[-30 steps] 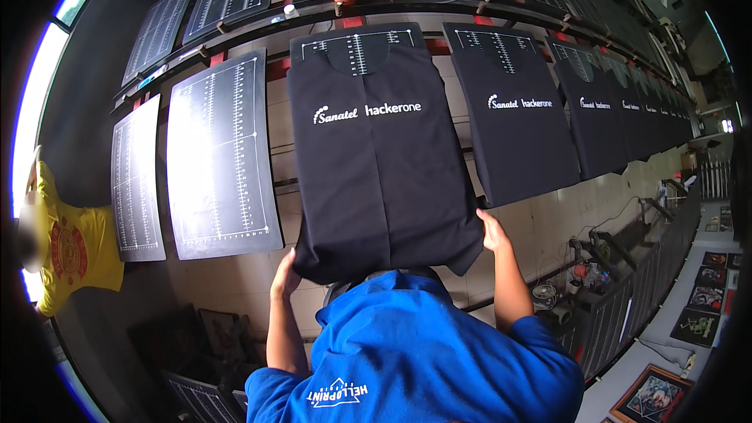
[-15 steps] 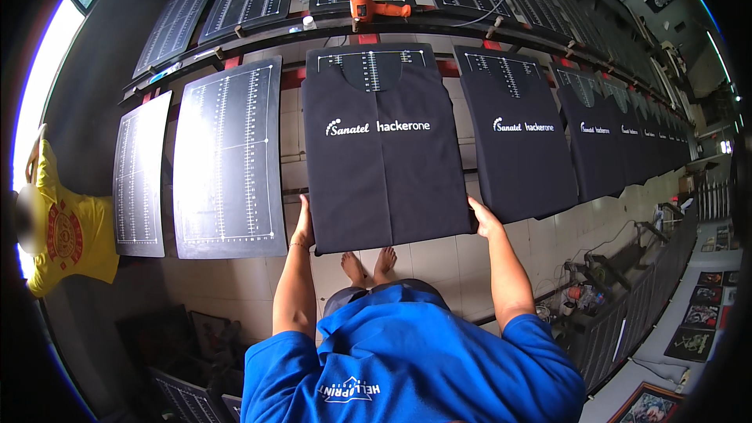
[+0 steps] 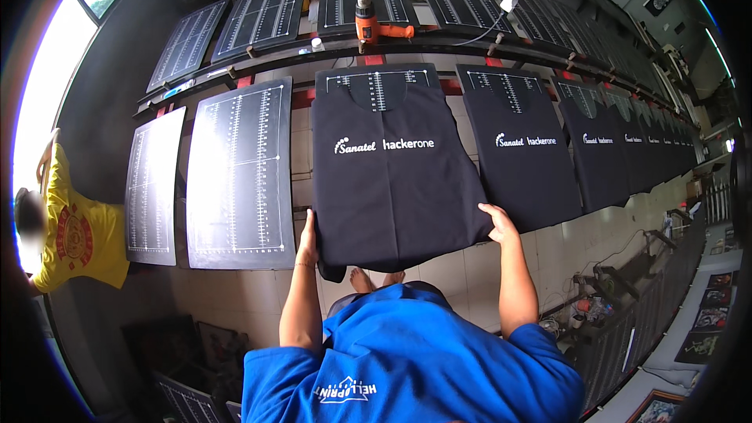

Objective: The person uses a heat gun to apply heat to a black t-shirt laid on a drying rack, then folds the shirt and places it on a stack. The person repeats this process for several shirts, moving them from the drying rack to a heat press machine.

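Note:
In front of me a black T-shirt (image 3: 392, 196) with a white chest print is drawn over a flat dark printing board (image 3: 376, 80). The board's far end, with white ruler lines, shows past the neckline. My left hand (image 3: 308, 244) grips the shirt's left edge near the hem, its thumb side upward and the other fingers hidden by the cloth. At the opposite edge my right hand (image 3: 500, 225) is closed on the fabric, holding it out to the right. The hem hangs loose and uneven at the near left corner.
Bare boards (image 3: 239, 176) stand at the left, and a row of boards with matching black shirts (image 3: 525, 160) runs off right. Beyond, an orange heat gun (image 3: 376, 29) rests on a rail before more boards. A person in a yellow shirt (image 3: 82, 223) is at far left.
The shirt's near part has been pulled wider to the right and its hem has dropped lower at the left. Both hands have come slightly nearer to me, still at the edges.

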The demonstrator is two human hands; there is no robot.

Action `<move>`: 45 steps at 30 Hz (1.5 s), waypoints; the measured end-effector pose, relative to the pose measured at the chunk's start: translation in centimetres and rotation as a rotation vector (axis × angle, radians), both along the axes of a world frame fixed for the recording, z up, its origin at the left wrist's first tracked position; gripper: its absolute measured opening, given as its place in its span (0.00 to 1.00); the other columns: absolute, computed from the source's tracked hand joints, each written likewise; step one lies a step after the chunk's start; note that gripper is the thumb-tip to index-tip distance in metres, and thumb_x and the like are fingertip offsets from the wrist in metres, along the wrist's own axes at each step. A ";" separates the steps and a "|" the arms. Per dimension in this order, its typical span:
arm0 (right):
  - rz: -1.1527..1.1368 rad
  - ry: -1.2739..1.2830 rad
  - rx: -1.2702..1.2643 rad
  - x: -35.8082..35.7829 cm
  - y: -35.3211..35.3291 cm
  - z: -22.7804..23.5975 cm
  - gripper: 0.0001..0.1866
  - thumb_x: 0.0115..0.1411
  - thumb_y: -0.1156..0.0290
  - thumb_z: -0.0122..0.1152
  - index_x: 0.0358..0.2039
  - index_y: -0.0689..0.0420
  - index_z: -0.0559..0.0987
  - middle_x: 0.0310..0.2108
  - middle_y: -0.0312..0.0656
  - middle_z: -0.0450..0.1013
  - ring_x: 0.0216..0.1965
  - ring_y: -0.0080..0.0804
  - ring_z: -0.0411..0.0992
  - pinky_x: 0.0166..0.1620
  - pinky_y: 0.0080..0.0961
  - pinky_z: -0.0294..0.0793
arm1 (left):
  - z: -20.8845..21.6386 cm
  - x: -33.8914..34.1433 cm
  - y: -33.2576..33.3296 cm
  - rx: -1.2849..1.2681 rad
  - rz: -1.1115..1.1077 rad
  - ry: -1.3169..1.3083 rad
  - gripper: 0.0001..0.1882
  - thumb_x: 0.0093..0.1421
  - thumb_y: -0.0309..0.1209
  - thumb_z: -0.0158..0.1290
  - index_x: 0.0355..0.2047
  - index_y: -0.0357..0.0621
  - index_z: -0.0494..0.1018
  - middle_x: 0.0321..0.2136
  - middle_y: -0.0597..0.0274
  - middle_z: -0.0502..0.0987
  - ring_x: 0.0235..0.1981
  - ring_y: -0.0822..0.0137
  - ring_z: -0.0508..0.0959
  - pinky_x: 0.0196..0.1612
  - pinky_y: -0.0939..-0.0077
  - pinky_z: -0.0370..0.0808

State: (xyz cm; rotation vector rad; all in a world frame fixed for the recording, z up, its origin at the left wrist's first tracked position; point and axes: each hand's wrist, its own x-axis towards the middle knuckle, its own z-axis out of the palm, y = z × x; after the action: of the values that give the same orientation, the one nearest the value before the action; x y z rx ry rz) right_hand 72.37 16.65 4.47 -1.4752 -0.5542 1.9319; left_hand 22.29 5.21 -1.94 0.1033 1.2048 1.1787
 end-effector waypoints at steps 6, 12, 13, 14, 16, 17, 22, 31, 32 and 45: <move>0.110 -0.168 -0.036 0.8 0.9 0.8 0.26 0.57 0.57 0.64 0.49 0.62 0.74 0.51 0.47 0.72 0.53 0.38 0.70 0.58 0.39 0.64 | 7.0 -0.8 0.2 -0.010 -0.105 0.651 0.18 0.58 0.39 0.59 0.35 0.33 0.76 0.28 0.63 0.78 0.26 0.73 0.76 0.31 0.78 0.74; 0.200 -0.522 -0.063 -1.2 2.4 0.7 0.31 0.61 0.52 0.60 0.55 0.64 0.70 0.56 0.50 0.69 0.58 0.42 0.67 0.62 0.45 0.59 | 7.9 -4.7 -0.7 -0.024 -0.263 -0.025 0.21 0.59 0.37 0.57 0.48 0.33 0.71 0.42 0.52 0.78 0.41 0.59 0.80 0.46 0.64 0.78; 0.149 -0.415 -0.013 -0.5 2.6 0.0 0.32 0.60 0.53 0.61 0.55 0.66 0.70 0.56 0.51 0.69 0.58 0.42 0.66 0.62 0.43 0.58 | 8.0 -4.4 -0.4 0.068 -0.220 -0.039 0.22 0.59 0.37 0.57 0.48 0.33 0.71 0.43 0.51 0.78 0.43 0.59 0.80 0.48 0.63 0.77; 0.093 -0.308 0.038 0.8 2.9 -0.8 0.33 0.59 0.54 0.62 0.54 0.68 0.69 0.56 0.52 0.69 0.58 0.42 0.66 0.62 0.41 0.58 | 8.8 -3.7 0.4 0.163 -0.181 -0.054 0.23 0.59 0.37 0.57 0.49 0.33 0.70 0.45 0.51 0.78 0.44 0.58 0.79 0.49 0.63 0.76; 0.018 -0.029 0.185 -1.6 3.8 2.6 0.29 0.60 0.59 0.61 0.52 0.71 0.70 0.53 0.52 0.71 0.55 0.41 0.69 0.58 0.39 0.66 | 10.5 -3.3 1.4 0.342 -0.078 -0.024 0.26 0.58 0.39 0.57 0.51 0.33 0.70 0.47 0.50 0.76 0.49 0.57 0.77 0.54 0.62 0.73; -0.060 0.026 0.251 -2.6 4.6 4.9 0.25 0.61 0.61 0.60 0.50 0.68 0.72 0.49 0.50 0.73 0.51 0.41 0.72 0.55 0.38 0.70 | 12.2 -3.7 2.8 0.351 -0.066 0.017 0.27 0.58 0.41 0.57 0.51 0.33 0.70 0.47 0.50 0.76 0.50 0.57 0.76 0.55 0.62 0.72; -0.156 0.362 0.355 -4.0 13.1 18.2 0.23 0.62 0.56 0.58 0.45 0.64 0.76 0.48 0.49 0.75 0.50 0.43 0.73 0.56 0.43 0.70 | 24.0 -8.3 11.9 0.652 -0.073 0.100 0.21 0.60 0.40 0.57 0.45 0.34 0.73 0.39 0.52 0.79 0.41 0.61 0.79 0.51 0.64 0.75; -0.209 0.261 0.924 -4.8 8.9 30.7 0.21 0.62 0.59 0.59 0.51 0.58 0.75 0.50 0.41 0.74 0.52 0.34 0.71 0.57 0.37 0.66 | 37.0 -11.0 8.4 0.788 0.054 0.172 0.14 0.63 0.36 0.53 0.41 0.39 0.75 0.38 0.60 0.79 0.39 0.67 0.79 0.46 0.71 0.75; -0.221 0.223 0.964 -4.4 8.1 31.2 0.21 0.62 0.58 0.60 0.50 0.58 0.75 0.49 0.40 0.74 0.52 0.34 0.71 0.57 0.37 0.67 | 38.4 -10.0 7.2 0.831 0.103 0.186 0.12 0.63 0.35 0.53 0.40 0.39 0.75 0.37 0.60 0.79 0.38 0.67 0.79 0.44 0.72 0.75; -0.202 -0.459 0.793 -12.4 3.3 33.7 0.26 0.60 0.56 0.64 0.50 0.66 0.75 0.50 0.45 0.73 0.55 0.31 0.66 0.59 0.30 0.60 | 38.0 -14.4 0.7 0.698 0.292 0.432 0.09 0.60 0.32 0.58 0.39 0.43 0.77 0.35 0.62 0.80 0.35 0.70 0.80 0.40 0.76 0.78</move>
State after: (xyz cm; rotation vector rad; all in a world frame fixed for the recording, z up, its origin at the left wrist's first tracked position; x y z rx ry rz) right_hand 60.02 19.94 38.19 -1.3442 -1.1598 1.0053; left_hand 7.88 5.90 36.06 0.7581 1.1440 1.8656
